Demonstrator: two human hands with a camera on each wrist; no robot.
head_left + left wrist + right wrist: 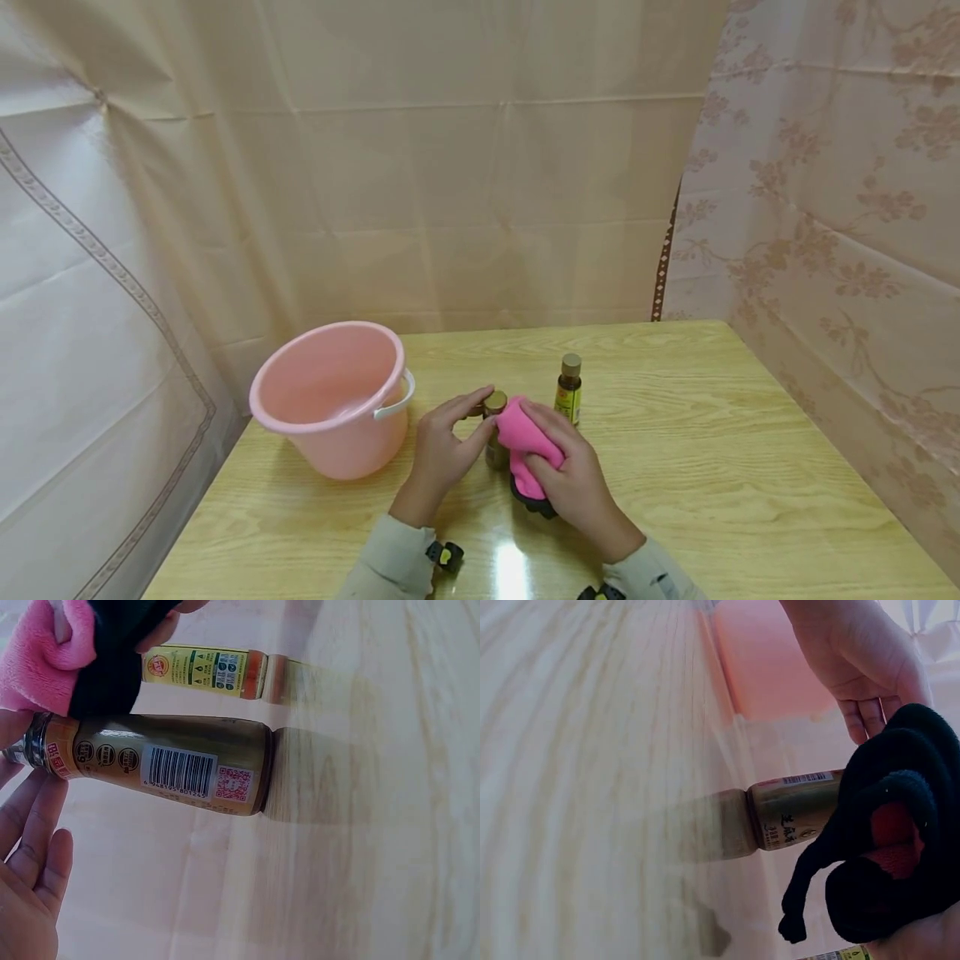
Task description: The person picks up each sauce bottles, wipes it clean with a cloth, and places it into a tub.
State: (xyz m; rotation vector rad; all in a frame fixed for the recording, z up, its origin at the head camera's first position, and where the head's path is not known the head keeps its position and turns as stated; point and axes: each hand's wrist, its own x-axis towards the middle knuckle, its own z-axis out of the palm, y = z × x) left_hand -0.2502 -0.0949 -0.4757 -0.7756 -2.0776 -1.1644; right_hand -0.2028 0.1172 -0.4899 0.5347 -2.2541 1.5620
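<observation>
A brown glass bottle with a gold cap stands upright on the table. My left hand pinches it at the neck between thumb and fingers; in the left wrist view its barcode label shows. A bunched pink cloth with a black side is gripped in my right hand and lies against the bottle's upper part. From the right wrist, the cloth's black side hides the top of that bottle. Just behind the right hand stands a second bottle with a yellow-green label.
A pink bucket with a white handle stands to the left of my left hand. Both bottles and the bucket share one light wooden table. Hanging cloth curtains enclose its back and sides.
</observation>
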